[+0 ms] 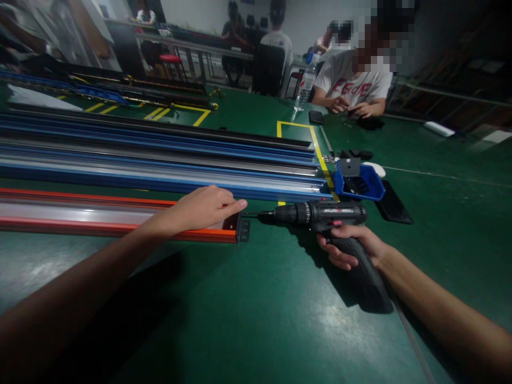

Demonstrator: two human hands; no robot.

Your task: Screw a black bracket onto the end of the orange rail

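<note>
An orange metal rail (212,235) with a pale inner channel lies on the green table, a black end cap (243,230) at its right end. Across that end rests my left hand (204,207), closed over the rail, its thumb pointing at the cap and its other fingers mostly hidden. My right hand (352,242) is wrapped around the grip of a black cordless drill (338,213). The drill lies level and points left, its long thin bit (258,214) reaching the end cap; whether the tip sits in a screw is too small to tell.
Several blue and black rails (240,176) lie behind the orange one. Right of them stand a blue parts bin (374,184) with black pieces and a dark flat phone-like slab (396,205). Farther back are a water bottle (304,88) and a seated person (352,85) handling something small.
</note>
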